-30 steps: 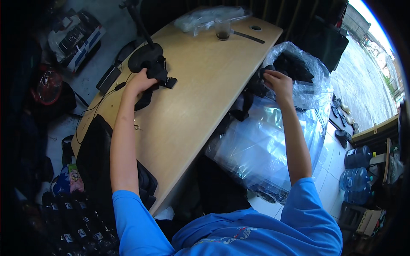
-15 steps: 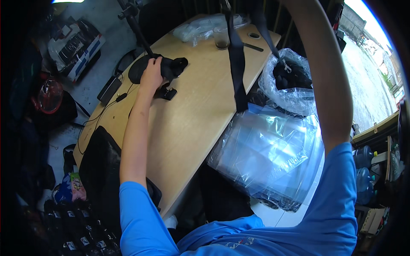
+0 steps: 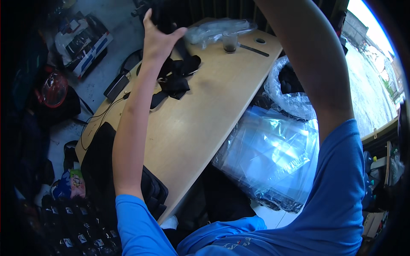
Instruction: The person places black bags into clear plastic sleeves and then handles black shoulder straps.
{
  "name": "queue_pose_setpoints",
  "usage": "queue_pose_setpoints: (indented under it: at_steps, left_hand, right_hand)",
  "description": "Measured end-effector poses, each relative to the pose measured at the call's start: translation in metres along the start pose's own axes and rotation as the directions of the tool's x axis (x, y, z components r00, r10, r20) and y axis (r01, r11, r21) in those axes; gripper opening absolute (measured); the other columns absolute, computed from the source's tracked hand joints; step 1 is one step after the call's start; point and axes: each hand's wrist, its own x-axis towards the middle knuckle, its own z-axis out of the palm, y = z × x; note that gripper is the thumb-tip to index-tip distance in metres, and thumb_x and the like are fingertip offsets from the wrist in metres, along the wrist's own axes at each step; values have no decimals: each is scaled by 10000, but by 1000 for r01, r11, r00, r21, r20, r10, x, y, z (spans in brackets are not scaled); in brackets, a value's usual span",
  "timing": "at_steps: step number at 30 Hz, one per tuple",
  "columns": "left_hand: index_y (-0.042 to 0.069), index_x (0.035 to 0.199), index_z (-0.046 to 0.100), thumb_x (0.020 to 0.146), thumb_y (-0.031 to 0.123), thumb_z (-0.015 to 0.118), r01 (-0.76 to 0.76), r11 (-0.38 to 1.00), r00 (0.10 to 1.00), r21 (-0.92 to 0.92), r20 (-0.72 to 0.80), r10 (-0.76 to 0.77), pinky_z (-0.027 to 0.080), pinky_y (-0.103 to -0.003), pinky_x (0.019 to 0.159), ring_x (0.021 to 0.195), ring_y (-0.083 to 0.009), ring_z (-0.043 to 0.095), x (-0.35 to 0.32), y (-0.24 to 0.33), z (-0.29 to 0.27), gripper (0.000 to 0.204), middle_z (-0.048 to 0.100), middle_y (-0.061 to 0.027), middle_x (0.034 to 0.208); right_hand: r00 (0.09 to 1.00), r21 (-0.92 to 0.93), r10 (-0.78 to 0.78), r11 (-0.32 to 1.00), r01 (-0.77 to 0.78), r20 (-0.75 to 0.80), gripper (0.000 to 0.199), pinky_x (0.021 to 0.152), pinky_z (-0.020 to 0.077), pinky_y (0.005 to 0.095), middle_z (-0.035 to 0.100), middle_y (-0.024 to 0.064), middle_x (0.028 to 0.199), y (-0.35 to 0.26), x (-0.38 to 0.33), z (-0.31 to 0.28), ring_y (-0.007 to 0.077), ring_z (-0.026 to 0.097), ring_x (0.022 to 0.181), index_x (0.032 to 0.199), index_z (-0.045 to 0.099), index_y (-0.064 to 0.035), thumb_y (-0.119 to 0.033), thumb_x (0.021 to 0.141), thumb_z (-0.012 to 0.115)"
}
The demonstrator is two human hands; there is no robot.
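My left hand [image 3: 160,42] is raised over the far left end of the table, its thumb and a finger spread wide. Right behind it is a dark object [image 3: 167,18]; whether they touch I cannot tell. Black straps [image 3: 175,83] lie in a loose heap on the table just below this hand, and one strap piece rises from them toward the dark object. My right forearm reaches up past the top edge, so the right hand is out of the picture.
The wooden table [image 3: 192,128] carries a clear plastic cup [image 3: 229,42], a dark flat strip [image 3: 255,50] and plastic wrapping [image 3: 220,30]. To its right are a plastic-lined bin [image 3: 279,98] and clear plastic bags [image 3: 273,149]. A black bag [image 3: 100,158] and cables [image 3: 100,117] are on the left.
My left hand has left the black item on the table and gone up and away, fingers spreading. The strap hanging over the table's right side has gone from view. More black strap lies on the table.
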Motion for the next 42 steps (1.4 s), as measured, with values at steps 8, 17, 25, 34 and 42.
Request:
queue_pose_setpoints:
  at_steps: [8,17,25,34,42]
  left_hand:
    - [141,1308,402,778,262,672,-236,378,960,895,274,-49,476,-458,829,977,-375,586,-29,-95,-5,607,534,-143,1191]
    - [270,1421,271,747,372,705,-180,693,724,698,571,-386,285,-512,1047,1339,-347,262,-71,-72,4,808,227,-181,1470]
    - [255,1327,427,802,110,605,-233,382,910,894,339,-238,509,-431,818,1043,-360,538,-70,-131,13,573,486,-177,1188]
    - [260,1362,391,797,194,589,-72,198,879,978,156,-450,502,-477,824,1070,-454,511,-57,-118,30,602,422,-206,1278]
    - [69,1409,280,770,348,674,-143,747,784,649,535,-314,380,-360,1005,1221,-346,445,-30,38,78,802,379,-282,1348]
  right_hand:
    - [710,-444,616,560,-699,-342,361,783,548,356,622,165,1005,10,-191,-61,241,623,930,1135,545,65,-141,850,625]
    - [388,-542,388,-475,-693,-836,626,786,529,391,632,189,1048,92,-490,-162,293,637,941,1208,570,-78,-328,664,753]
    - [368,-406,174,-315,-858,-913,256,823,511,400,659,143,986,99,-505,-188,343,625,926,973,697,-147,-191,722,668]
    - [589,-519,-61,551,-654,-806,321,583,510,277,642,106,778,-61,-318,-202,164,625,664,1039,616,34,-181,801,637]
    - [721,-415,-226,905,-92,-654,150,754,578,402,610,184,979,-187,-174,-200,290,629,873,966,562,53,20,866,456]
